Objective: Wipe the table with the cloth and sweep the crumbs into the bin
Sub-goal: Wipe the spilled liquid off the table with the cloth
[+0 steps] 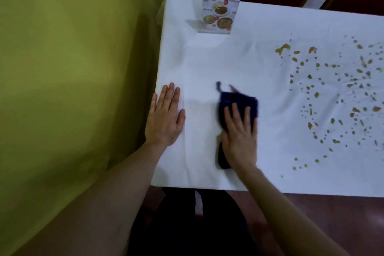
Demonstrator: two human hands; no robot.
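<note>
A white cloth-covered surface (270,27) fills the right of the frame, brown crumbs (336,93) scattered at far right. The right hand (239,137) presses a dark blue cloth (234,102) flat at centre, fingers spread. The left hand (164,118) lies open, empty, near the surface's left edge.

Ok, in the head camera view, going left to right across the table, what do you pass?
Green wall → left hand flat near the table's left edge → right hand on the dark blue cloth → scattered brownish crumbs.
</note>
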